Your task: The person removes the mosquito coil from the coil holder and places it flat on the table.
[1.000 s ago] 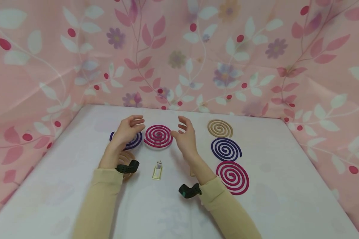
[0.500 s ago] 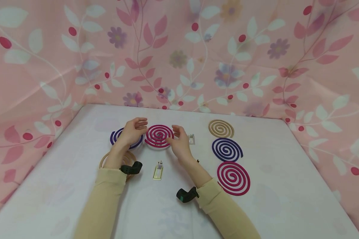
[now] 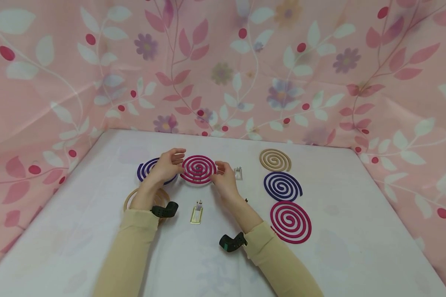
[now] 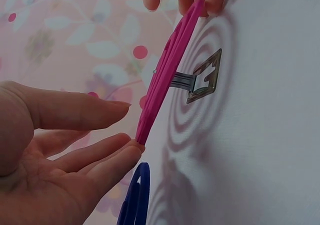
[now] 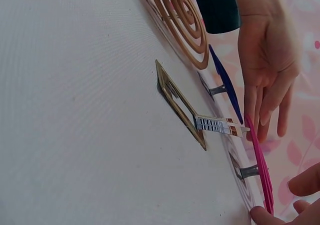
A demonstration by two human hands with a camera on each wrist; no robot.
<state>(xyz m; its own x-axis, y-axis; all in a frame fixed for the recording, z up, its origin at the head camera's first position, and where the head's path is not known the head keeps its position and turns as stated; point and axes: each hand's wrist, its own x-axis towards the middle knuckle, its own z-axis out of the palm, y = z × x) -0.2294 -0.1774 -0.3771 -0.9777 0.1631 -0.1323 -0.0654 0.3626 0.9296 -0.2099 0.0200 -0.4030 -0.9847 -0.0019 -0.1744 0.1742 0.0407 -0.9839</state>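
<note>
A pink mosquito coil [image 3: 198, 168] lies raised on a small metal stand [image 4: 183, 81] on the table, casting a spiral shadow. My left hand [image 3: 166, 167] is at its left side; in the left wrist view the fingertips touch the coil's edge, while the thumb stands apart from it. At the opposite edge is my right hand [image 3: 224, 180], its fingertips against the rim; its thumb is off the coil in the right wrist view. Behind my left hand a blue coil [image 3: 139, 172] on a stand is partly hidden. A tan coil [image 5: 201, 52] sits under my left wrist.
To the right lie a tan coil [image 3: 275, 160], a blue coil [image 3: 282, 186] and a pink coil [image 3: 290, 221] in a column. A gold-framed stand [image 3: 198, 206] is nearer me, a silver stand [image 3: 238, 177] beyond my right hand. A floral curtain [image 3: 223, 74] surrounds the table.
Both hands have come in towards the pink coil, the left to the right and the right to the left and down. The silver stand has come into sight. The pink coil stays on its stand.
</note>
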